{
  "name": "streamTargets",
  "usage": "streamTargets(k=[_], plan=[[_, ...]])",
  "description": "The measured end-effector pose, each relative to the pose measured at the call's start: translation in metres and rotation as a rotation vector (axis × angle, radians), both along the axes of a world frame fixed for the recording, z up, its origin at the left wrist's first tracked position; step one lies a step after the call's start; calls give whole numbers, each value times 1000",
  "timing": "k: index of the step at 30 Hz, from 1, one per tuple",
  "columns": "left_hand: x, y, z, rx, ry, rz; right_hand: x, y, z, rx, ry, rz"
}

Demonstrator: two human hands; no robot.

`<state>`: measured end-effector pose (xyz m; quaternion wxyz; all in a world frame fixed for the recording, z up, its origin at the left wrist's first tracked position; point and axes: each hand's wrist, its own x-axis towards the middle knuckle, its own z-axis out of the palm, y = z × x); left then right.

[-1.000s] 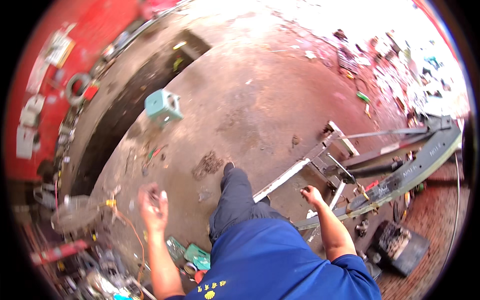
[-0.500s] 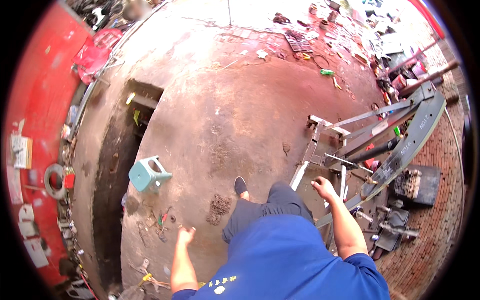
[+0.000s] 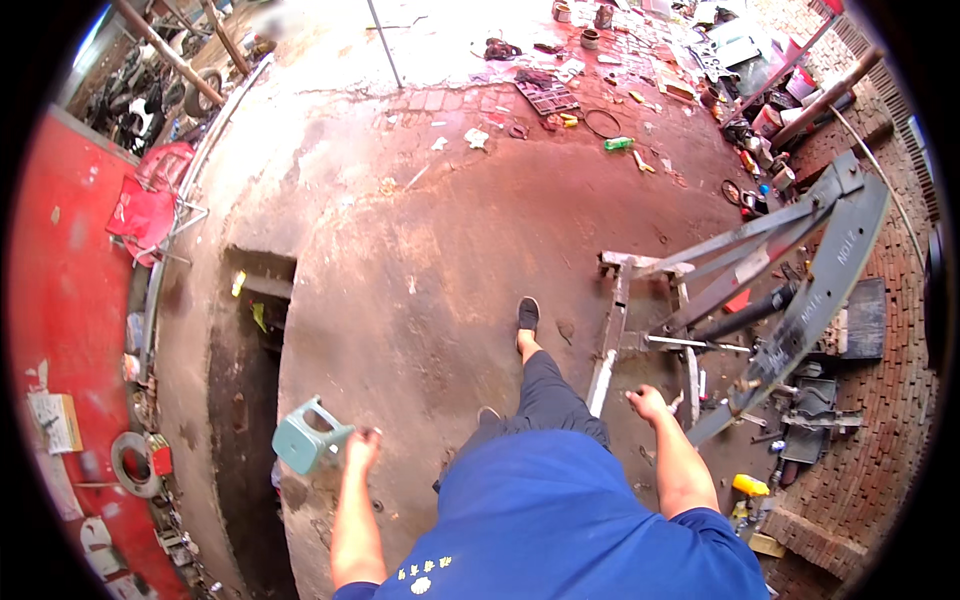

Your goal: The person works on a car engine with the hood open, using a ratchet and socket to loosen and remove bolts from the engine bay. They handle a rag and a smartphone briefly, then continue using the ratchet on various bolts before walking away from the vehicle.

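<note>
My left hand hangs in front of me with its fingers curled in. It overlaps one leg of a pale green plastic stool in the picture; whether the two touch I cannot tell. On the other side, my right hand is held out at waist height, fingers bent into a loose fist. Anything inside either hand is hidden. Close to the right hand stands a grey metal hoist frame with a long sloping arm. One shoe is set well forward on the concrete floor.
A long open pit runs along the left, beside the stool. A red folding chair stands by the red wall. Scattered parts and a green bottle lie ahead. A yellow-topped bottle is at the lower right.
I have stepped forward, one leg now stretched ahead. The stool and hoist frame appear nearer to my hands. My left hand has risen slightly in view, over the stool's leg.
</note>
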<state>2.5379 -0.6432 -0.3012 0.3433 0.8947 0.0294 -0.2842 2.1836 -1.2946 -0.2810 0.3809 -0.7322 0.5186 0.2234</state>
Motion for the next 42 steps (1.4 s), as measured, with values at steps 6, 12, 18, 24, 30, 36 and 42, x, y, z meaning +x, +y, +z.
streamTargets(k=[6,12,18,24,30,36,42], plan=[[6,-100,-2,376,421,-304,-31,-61,-124,34,12,-235],[147,-241,90,439,292,-508,181,-165,-113,57,-199,-27],[296,-392,125,-48,-105,-50,341,-294,-32,56,-459,-208],[380,-475,85,111,14,-422,366,-337,-36,26,-512,-449],[495,-482,2,428,352,-749,272,-273,-47,-327,-92,-436],[696,-517,-51,543,121,-709,304,-206,-2,85,-134,-1006],[793,-663,23,-21,-10,-285,383,-252,-20,135,-190,-909]])
